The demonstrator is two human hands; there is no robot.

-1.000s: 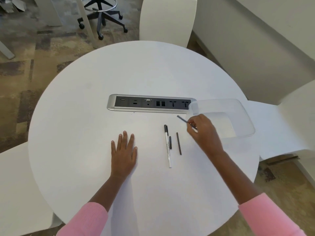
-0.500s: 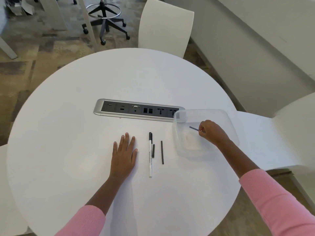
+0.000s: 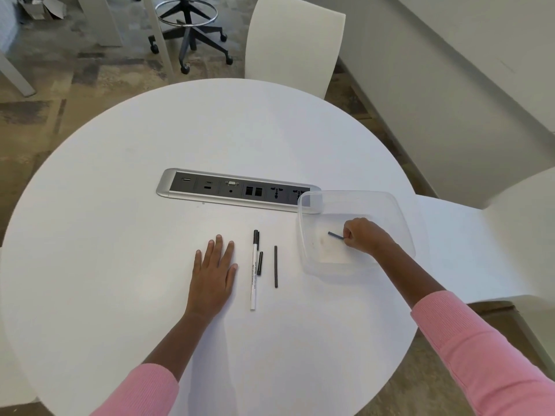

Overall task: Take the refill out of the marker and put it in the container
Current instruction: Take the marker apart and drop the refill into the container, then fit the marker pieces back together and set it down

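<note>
A: Right hand (image 3: 365, 235)?
B: Curled into a loose fist inside the clear, soft-cornered rectangular plastic container (image 3: 402, 219), fingertips pinching one end of a thin dark refill rod (image 3: 335, 235). The rod sticks out to the left, low over the container floor. Can't tell if its free end touches the bottom.

A: Left hand (image 3: 213, 270)?
B: Flat, palm down, fingers spread and straight on the smooth round white table (image 3: 120, 235). Holds nothing.

A: The marker?
B: Slim white plastic marker barrel with black tip end (image 3: 254, 270), lying roughly straight away from the person, just right of the left hand, not touching it. Fine print runs along the barrel, too small to read. A short black piece (image 3: 260, 263) lies right against its right side, near the middle. Could be a cap; can't tell.

A: Anything else loose?
B: A second thin straight black rod (image 3: 275, 266), matte, parallel to the marker, a little to its right, between marker and container. Apart from both.

A: Container position?
B: Right part of the table, translucent walls, rounded rim. Its far-left corner overlaps the end of the long silver-framed grey socket panel (image 3: 234, 189) set flush in the tabletop.

A: Sleeves?
B: Pink ribbed knit sleeves (image 3: 480, 349) on both forearms.

A: Surroundings?
B: White moulded chair (image 3: 295, 40) behind the table, mottled carpet floor.
</note>
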